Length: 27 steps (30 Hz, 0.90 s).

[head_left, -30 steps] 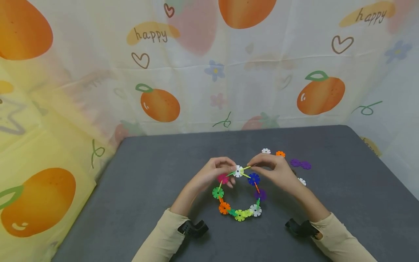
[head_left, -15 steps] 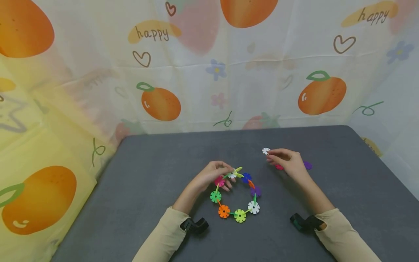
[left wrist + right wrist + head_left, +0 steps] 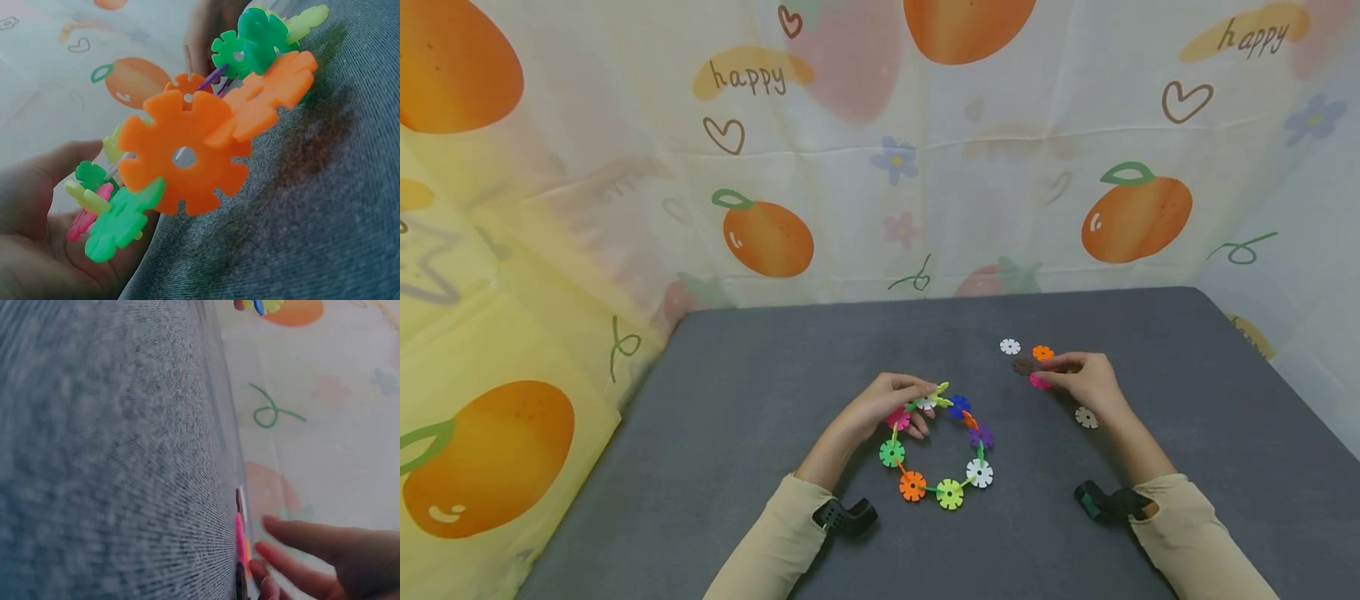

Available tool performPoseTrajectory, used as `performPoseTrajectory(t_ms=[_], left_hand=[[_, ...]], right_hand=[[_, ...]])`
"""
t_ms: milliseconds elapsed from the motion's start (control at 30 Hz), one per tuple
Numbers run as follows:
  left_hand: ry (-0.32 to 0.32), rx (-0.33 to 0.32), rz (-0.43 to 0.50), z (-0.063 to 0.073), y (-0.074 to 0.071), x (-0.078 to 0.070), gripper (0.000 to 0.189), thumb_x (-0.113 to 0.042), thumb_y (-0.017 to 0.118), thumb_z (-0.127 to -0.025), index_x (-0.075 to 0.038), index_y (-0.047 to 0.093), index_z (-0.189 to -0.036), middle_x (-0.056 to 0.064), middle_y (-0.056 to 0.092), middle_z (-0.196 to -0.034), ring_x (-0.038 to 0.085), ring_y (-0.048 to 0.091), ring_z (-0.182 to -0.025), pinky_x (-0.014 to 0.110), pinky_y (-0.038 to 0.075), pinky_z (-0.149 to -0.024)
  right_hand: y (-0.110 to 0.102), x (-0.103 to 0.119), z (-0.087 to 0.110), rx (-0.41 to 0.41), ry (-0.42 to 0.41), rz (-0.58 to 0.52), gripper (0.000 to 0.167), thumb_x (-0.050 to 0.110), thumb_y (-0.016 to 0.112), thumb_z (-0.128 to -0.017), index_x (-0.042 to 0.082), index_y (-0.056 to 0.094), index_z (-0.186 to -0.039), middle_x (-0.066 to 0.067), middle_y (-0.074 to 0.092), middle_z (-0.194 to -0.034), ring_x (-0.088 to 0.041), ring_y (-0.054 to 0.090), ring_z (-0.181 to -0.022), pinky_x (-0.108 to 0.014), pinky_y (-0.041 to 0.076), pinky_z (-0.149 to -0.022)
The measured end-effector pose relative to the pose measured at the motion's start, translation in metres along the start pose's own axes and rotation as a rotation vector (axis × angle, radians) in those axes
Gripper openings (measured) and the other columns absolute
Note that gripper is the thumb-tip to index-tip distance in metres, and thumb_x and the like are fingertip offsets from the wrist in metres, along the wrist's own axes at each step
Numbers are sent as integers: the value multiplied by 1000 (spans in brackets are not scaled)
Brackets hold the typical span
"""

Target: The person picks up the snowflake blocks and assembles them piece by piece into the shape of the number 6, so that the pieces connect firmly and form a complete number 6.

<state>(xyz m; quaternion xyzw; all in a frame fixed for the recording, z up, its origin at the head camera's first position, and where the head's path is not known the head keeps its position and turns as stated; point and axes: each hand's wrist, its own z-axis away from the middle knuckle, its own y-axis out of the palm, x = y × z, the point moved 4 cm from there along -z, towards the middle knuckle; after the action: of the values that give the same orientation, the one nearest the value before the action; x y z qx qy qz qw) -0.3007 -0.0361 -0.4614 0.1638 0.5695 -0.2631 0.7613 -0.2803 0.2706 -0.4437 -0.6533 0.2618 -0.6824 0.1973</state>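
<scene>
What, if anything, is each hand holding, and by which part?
The left hand holds the linked disc ring at its far side, near a white disc. The right hand is at the loose pink disc, but no grip on it shows.

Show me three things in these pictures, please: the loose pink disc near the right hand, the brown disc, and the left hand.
Pink disc point(image 3: 1039, 382): head view, on its uncovered part.
Brown disc point(image 3: 1022, 367): head view, middle of its face.
Left hand point(image 3: 878, 404): head view, middle of the hand.
</scene>
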Motion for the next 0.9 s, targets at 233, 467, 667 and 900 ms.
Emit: performPoseTrajectory(t_ms=[233,467,667,900], left_hand=[[-16,-4,20,-1,-1,2,54,-41,63,-94,-5,57,-133,10,71,-90,18,71,-64,39,62,-66],[-7,8,46,-1,0,2,50,-41,61,-95,-7,59,-131,14,73,-99,18,71,-66,41,62,-68],[-10,23,82,-2,3,3,48,-38,62,-95,-5,60,-129,16,73,-100,17,71,-64,37,62,-63],[-7,43,107,-3,5,5,42,-31,60,-97,-3,59,-129,18,65,-119,20,72,-67,38,62,-64]], right_hand=[[3,-4,-4,24,-28,102,42,24,80,-81,-6,70,-109,-22,68,-100,-18,56,-79,-27,47,-63],[2,-1,-3,24,-23,9,36,15,78,-82,-8,66,-106,-16,70,-91,-10,58,-70,-24,50,-60],[5,12,0,52,5,-262,41,15,73,-88,-13,63,-116,2,73,-82,-4,66,-66,-26,57,-61],[18,28,5,151,48,-461,53,26,70,-91,-14,56,-122,8,71,-79,-10,71,-76,-32,61,-73]])
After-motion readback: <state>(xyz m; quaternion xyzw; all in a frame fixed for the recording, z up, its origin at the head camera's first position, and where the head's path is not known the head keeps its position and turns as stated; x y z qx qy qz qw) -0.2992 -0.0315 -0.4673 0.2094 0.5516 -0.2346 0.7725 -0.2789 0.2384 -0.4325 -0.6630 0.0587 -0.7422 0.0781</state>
